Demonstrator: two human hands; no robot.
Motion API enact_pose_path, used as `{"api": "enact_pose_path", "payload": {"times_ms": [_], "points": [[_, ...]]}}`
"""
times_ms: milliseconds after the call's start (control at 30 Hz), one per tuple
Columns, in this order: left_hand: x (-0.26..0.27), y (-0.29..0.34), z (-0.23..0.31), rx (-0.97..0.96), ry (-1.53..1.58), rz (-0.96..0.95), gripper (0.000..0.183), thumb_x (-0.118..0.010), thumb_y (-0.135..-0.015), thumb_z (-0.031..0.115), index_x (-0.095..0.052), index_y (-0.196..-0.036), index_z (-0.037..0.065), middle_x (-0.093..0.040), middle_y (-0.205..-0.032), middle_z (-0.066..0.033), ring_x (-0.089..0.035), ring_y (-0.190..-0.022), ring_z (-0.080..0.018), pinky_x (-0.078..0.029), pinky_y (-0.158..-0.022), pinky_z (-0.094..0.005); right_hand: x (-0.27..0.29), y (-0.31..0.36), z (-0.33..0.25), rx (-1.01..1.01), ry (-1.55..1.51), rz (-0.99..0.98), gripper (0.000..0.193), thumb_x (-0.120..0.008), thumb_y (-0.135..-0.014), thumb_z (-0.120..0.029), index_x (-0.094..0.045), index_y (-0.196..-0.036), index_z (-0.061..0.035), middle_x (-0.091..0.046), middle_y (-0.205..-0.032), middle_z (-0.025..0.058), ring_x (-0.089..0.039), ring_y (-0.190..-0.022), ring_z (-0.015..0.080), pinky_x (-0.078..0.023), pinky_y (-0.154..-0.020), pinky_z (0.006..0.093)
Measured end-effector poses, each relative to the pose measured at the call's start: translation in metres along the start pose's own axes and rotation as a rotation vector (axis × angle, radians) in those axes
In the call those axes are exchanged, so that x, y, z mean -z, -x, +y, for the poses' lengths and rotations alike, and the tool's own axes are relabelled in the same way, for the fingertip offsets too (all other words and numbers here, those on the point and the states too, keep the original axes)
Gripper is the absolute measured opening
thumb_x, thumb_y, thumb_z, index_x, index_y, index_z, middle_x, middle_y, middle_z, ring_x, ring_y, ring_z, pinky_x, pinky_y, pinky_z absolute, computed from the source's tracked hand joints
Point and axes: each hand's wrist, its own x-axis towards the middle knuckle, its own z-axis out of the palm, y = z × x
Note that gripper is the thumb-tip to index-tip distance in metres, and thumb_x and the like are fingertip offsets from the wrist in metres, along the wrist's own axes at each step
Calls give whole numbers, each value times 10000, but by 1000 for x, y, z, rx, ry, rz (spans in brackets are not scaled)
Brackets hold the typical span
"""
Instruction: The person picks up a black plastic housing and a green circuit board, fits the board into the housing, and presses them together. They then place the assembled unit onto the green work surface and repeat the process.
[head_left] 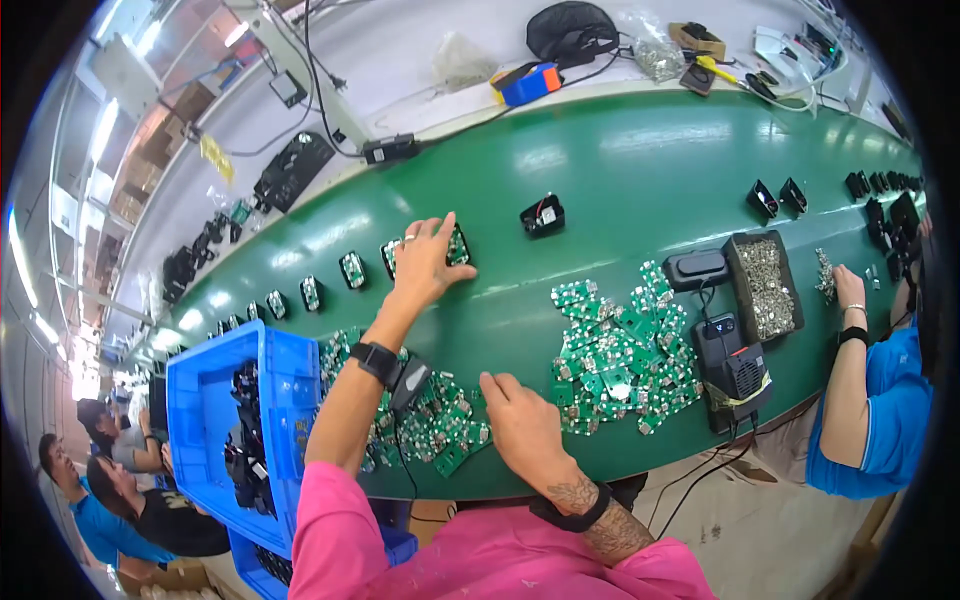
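My left hand (pixel 425 264) reaches over the green belt with its fingers spread and the thumb held out. It rests on or just above black housings with green circuit boards inside; one housing (pixel 458 245) shows beside the fingers, and the hand hides part of the group. Lower down, my right hand (pixel 525 425) hovers between two piles of small green circuit boards, its thumb and index finger apart, nothing visible in it; the other fingertips are hidden. The larger board pile (pixel 625 350) lies to its right, the other pile (pixel 440 425) to its left. A lone black housing (pixel 543 215) stands farther off.
A blue crate (pixel 215 360) with black parts stands at left. More filled housings (pixel 311 293) line the belt. On the right are a box of small metal parts (pixel 766 285), a black device (pixel 730 365) with cables, and a co-worker's hand (pixel 849 287). A shelf borders the far side.
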Motion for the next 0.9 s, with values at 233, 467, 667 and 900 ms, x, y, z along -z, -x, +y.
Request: {"api": "enact_pose_path", "payload": {"times_ms": [233, 467, 667, 900], "points": [[-1, -46, 52, -10, -135, 7, 881, -766, -733, 541, -481, -1376, 10, -459, -1440, -193, -374, -1355, -397, -341, -1043, -579, 20, -3, -11, -59, 49, -129, 323, -644, -848, -80, -618, -1169, -71, -568, -945, 104, -657, -728, 317, -536, -599, 438], [-15, -78, 68, -2, -5, -365, 1024, -753, -643, 690, -470, -1410, 73, -455, -1450, -177, -377, -1375, -363, -284, -1057, -615, 39, 25, 10, -67, -249, 86, 145, -706, -830, -87, -660, -952, -23, -584, -789, 109, -614, -629, 280, -488, -565, 394], [-23, -50, 8, -28, -39, -179, 1227, -784, -613, 682, -287, -1488, -21, -390, -1477, -226, -349, -1386, -392, -239, -1145, -577, 61, 41, 8, -200, -409, 116, 124, -725, -820, -54, -662, -909, 7, -567, -734, 89, -555, -562, 188, -435, -523, 317], [-34, -49, -4, 133, 119, -119, 1250, -764, -654, 678, -216, -1506, -54, -360, -1477, -282, -349, -1379, -439, -303, -1144, -504, 46, 41, 2, -106, -497, 70, 127, -723, -833, -58, -666, -913, 23, -576, -740, 80, -544, -537, 155, -425, -499, 291]]}}
